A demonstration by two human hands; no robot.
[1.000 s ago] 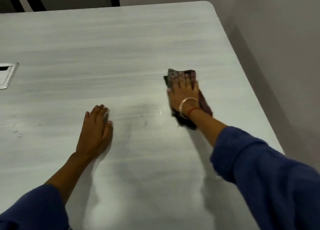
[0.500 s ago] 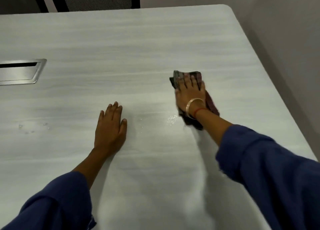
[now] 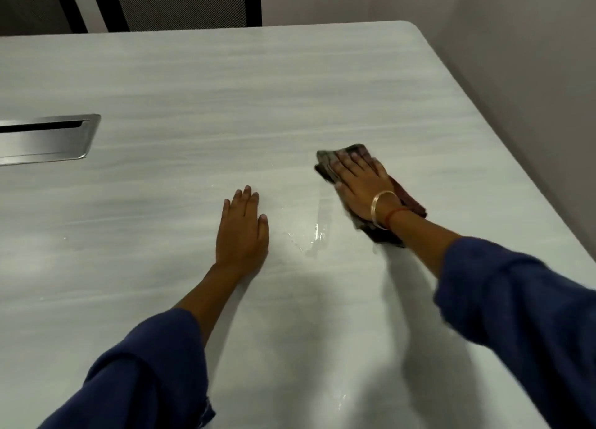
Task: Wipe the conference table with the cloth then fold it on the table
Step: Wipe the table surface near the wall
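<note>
The dark, bunched cloth (image 3: 409, 201) lies on the conference table (image 3: 225, 89) toward its right edge, under your right hand (image 3: 361, 186). That hand presses down on it with fingers straight and slightly spread, gripping nothing. A gold bangle (image 3: 382, 207) and a red thread (image 3: 395, 214) circle that wrist. Just left of the cloth a wet streak (image 3: 314, 235) shines on the tabletop. Beyond the streak your left hand (image 3: 242, 231) rests flat on the table, fingers straight and close together, apart from the cloth. Far left, a metal cable hatch (image 3: 48, 139) sits in the surface. A chair back (image 3: 180, 2) stands behind the far edge.
</note>
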